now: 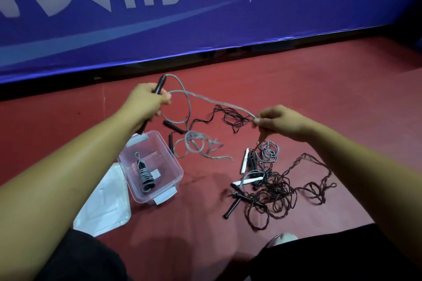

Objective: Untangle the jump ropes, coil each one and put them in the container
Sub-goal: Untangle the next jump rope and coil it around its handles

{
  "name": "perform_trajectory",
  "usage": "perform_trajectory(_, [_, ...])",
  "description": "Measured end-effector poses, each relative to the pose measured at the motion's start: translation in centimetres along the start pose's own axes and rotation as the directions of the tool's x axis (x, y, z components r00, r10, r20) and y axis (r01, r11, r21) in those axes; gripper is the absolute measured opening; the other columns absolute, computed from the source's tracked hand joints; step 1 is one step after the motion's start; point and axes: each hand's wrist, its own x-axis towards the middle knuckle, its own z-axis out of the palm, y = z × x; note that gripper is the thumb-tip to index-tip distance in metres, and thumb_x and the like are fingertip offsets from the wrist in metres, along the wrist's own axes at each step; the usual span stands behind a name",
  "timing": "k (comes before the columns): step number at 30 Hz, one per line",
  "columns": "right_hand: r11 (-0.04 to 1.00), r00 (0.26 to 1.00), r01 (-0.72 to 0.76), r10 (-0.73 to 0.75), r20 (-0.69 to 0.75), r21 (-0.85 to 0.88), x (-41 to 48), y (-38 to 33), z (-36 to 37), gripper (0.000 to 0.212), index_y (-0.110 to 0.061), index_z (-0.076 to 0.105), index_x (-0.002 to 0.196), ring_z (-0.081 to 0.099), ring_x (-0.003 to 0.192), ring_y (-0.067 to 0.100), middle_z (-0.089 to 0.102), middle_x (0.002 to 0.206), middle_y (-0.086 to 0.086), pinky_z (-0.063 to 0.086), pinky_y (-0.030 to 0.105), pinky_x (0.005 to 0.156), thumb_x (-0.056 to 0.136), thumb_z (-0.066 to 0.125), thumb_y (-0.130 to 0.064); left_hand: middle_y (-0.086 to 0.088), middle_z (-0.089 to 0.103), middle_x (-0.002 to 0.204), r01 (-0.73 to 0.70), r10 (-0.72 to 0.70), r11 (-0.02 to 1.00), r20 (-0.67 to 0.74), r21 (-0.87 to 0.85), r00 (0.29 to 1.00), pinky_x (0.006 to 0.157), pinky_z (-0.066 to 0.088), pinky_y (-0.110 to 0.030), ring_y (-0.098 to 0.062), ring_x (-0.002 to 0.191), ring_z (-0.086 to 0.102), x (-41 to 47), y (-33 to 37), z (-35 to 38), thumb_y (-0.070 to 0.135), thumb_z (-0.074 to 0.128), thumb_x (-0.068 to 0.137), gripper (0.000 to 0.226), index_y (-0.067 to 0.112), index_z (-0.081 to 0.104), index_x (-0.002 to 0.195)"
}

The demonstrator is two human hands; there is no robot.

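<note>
Your left hand (146, 100) gripped a black handle (160, 84); your right hand (277, 122) pinched its grey jump rope (205, 99), strung between them. The cord looked light, limp, snag-prone: best held by the stiff handle. The clear container (174, 159) sat below your left hand, tangled ropes (274, 191) below your right.

The rope (217, 101) I hold is pale grey-green with a twisted pattern, its handle (160, 85) black. The tangled pile (277, 189) is dark brown-black, likewise twisted, with white handles (244, 161) and black handles (231, 207) among it; the coiled rope (145, 175) in the clear container (174, 158) is grey. The floor (308, 80) is red, the lid (105, 207) white, the banner (205, 36) blue with white lettering.
</note>
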Motion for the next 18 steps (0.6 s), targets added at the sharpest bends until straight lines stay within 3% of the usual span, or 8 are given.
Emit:
perform_trajectory(2, [0.996, 0.995, 0.092, -0.092, -0.024, 0.002, -0.2, -2.4, 0.9, 0.019, -0.002, 0.068, 0.094, 0.053, 0.053, 0.022, 0.054, 0.063, 0.014, 0.048, 0.035, 0.055, 0.100, 0.057, -0.016, -0.014, 0.066, 0.084, -0.055, 0.080, 0.978, -0.118, 0.203, 0.990, 0.058, 0.042, -0.026, -0.023, 0.066, 0.054, 0.0, -0.1, 0.3, 0.013, 0.067, 0.088, 0.007, 0.011, 0.069, 0.095])
perform_trajectory(3, [0.991, 0.991, 0.136, -0.136, -0.014, -0.013, -0.3, -3.7, 1.6, 0.020, -0.013, 0.071, 0.086, 0.048, 0.050, 0.018, 0.054, 0.061, 0.011, 0.041, 0.029, 0.050, 0.100, 0.058, -0.018, -0.016, 0.068, 0.089, -0.077, 0.108, 0.977, -0.151, 0.199, 0.983, 0.064, 0.042, -0.028, -0.022, 0.071, 0.055, -0.2, 0.1, 0.6, 0.012, 0.066, 0.088, 0.013, 0.010, 0.071, 0.099])
perform_trajectory(5, [0.976, 0.977, 0.212, -0.212, 0.015, -0.053, -0.7, -6.4, 2.7, 0.022, -0.021, 0.069, 0.080, 0.043, 0.048, 0.012, 0.055, 0.057, 0.003, 0.036, 0.022, 0.047, 0.100, 0.059, -0.021, -0.019, 0.069, 0.096, -0.156, 0.176, 0.980, -0.164, 0.124, 0.971, 0.067, 0.041, -0.026, -0.020, 0.070, 0.054, -0.9, 1.0, 1.5, 0.011, 0.062, 0.089, 0.016, 0.009, 0.071, 0.103])
perform_trajectory(9, [0.957, 0.973, 0.231, -0.229, 0.035, -0.175, -0.6, -9.0, 3.7, 0.020, -0.009, 0.071, 0.084, 0.042, 0.046, 0.011, 0.053, 0.051, -0.003, 0.034, 0.022, 0.047, 0.096, 0.064, -0.022, -0.012, 0.050, 0.112, -0.216, 0.257, 0.955, -0.206, 0.201, 0.944, 0.059, 0.043, -0.012, -0.016, 0.071, 0.056, -1.7, 2.9, 2.2, 0.014, 0.056, 0.093, 0.010, 0.010, 0.060, 0.102])
perform_trajectory(12, [0.951, 0.989, 0.146, -0.137, 0.052, -0.273, -0.5, -9.1, 3.7, 0.014, -0.014, 0.075, 0.083, 0.040, 0.042, 0.012, 0.054, 0.052, 0.000, 0.033, 0.024, 0.045, 0.092, 0.066, -0.018, -0.013, 0.058, 0.093, -0.072, 0.136, 0.951, -0.197, 0.300, 0.971, 0.054, 0.039, -0.028, -0.026, 0.067, 0.055, -1.5, 3.1, 1.4, 0.016, 0.064, 0.086, 0.014, 0.004, 0.058, 0.092])
perform_trajectory(15, [0.960, 0.995, 0.082, -0.062, 0.082, -0.268, -0.6, -8.7, 3.8, 0.013, -0.012, 0.075, 0.081, 0.037, 0.043, 0.017, 0.052, 0.049, 0.000, 0.030, 0.026, 0.048, 0.090, 0.068, -0.017, -0.010, 0.055, 0.057, 0.007, -0.011, 0.929, 0.008, 0.369, 1.000, 0.042, 0.034, -0.023, -0.021, 0.041, 0.046, -2.1, 2.6, 0.9, 0.021, 0.067, 0.085, 0.023, 0.009, 0.054, 0.070])
perform_trajectory(18, [0.965, 0.992, 0.068, -0.039, 0.119, -0.253, -0.8, -8.8, 4.0, 0.013, -0.010, 0.075, 0.079, 0.035, 0.041, 0.017, 0.051, 0.046, 0.000, 0.029, 0.027, 0.048, 0.089, 0.068, -0.016, -0.010, 0.060, 0.051, -0.049, 0.002, 0.884, 0.102, 0.464, 0.995, 0.047, 0.040, -0.024, -0.020, 0.037, 0.048, -2.2, 2.4, 0.3, 0.039, 0.071, 0.085, 0.038, 0.008, 0.058, 0.068])
